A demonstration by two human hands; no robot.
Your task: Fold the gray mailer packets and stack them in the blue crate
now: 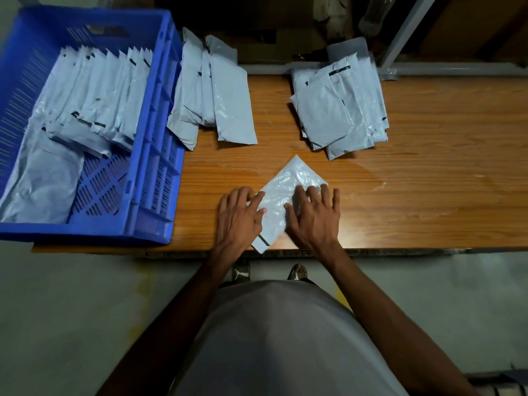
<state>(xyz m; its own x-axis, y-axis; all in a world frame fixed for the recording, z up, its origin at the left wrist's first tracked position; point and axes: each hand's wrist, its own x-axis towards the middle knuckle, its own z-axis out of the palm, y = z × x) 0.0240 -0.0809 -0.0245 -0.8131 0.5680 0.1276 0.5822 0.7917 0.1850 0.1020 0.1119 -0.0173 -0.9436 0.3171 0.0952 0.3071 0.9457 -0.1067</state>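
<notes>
Far left of your grip, the blue crate holds a row of folded packets. Your left hand and right hand press flat, fingers spread, on the gray mailer packet at the worktop front edge. Beyond your grip lie two packet piles.

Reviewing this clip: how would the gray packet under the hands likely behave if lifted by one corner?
The packet is probably floppy: its film is wrinkled. Likely slippery too, given the glossy sheen. Both hands, left and right, press it flat, suggesting it springs open.
</notes>
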